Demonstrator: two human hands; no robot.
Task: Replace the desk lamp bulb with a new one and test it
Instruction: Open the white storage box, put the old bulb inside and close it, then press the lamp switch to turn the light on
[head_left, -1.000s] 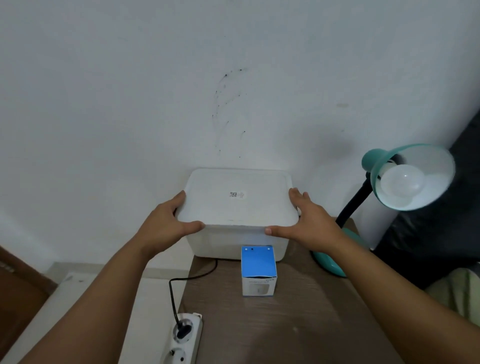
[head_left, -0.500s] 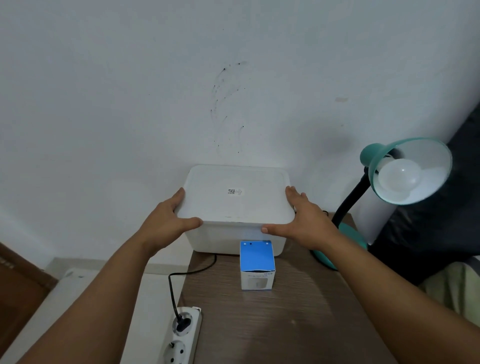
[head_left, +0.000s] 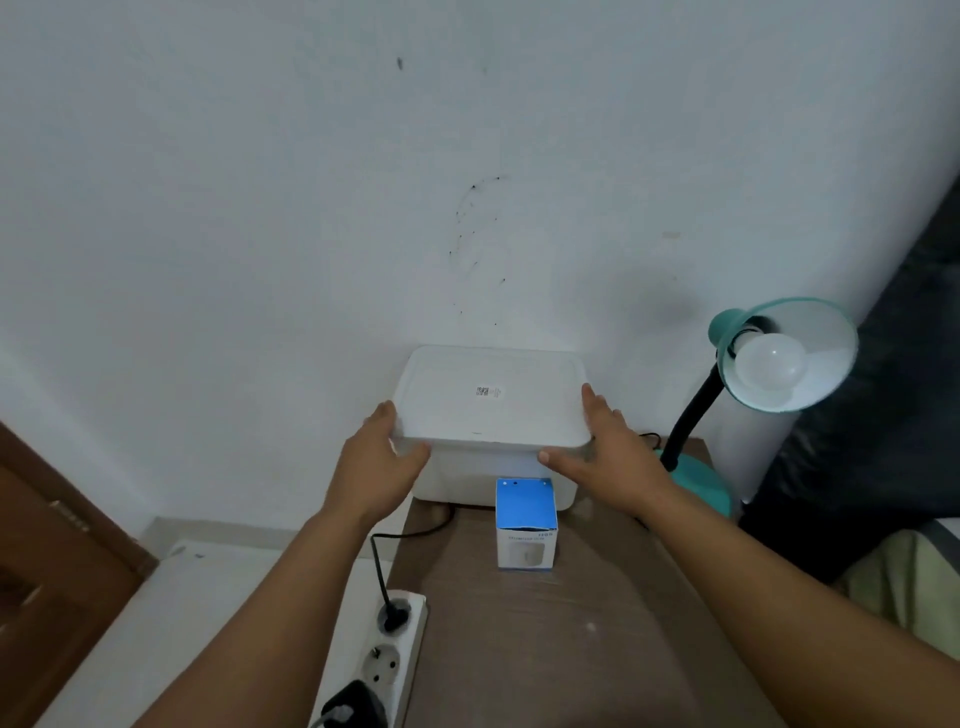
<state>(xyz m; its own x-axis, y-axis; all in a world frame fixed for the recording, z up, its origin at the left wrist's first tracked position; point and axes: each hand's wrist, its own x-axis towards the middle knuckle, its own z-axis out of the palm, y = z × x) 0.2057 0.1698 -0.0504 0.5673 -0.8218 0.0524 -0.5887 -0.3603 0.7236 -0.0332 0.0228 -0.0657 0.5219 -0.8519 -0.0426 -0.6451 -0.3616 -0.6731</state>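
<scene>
Both hands, left hand (head_left: 375, 467) and right hand (head_left: 613, 457), stay clamped on the white plastic lidded box (head_left: 491, 410); only the view has shifted. Right of the box, the teal desk lamp (head_left: 779, 358) keeps its bulb (head_left: 771, 375), so I judge replacement unstarted.

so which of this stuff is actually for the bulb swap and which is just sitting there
For the job:
- desk lamp
- bulb in the lamp's shade
- blue and white bulb box
- power strip with a black plug in it
- left hand and right hand, each gripping a side of the lid

Just there:
- white lidded container, unless something needed is inside
- wooden table
</scene>
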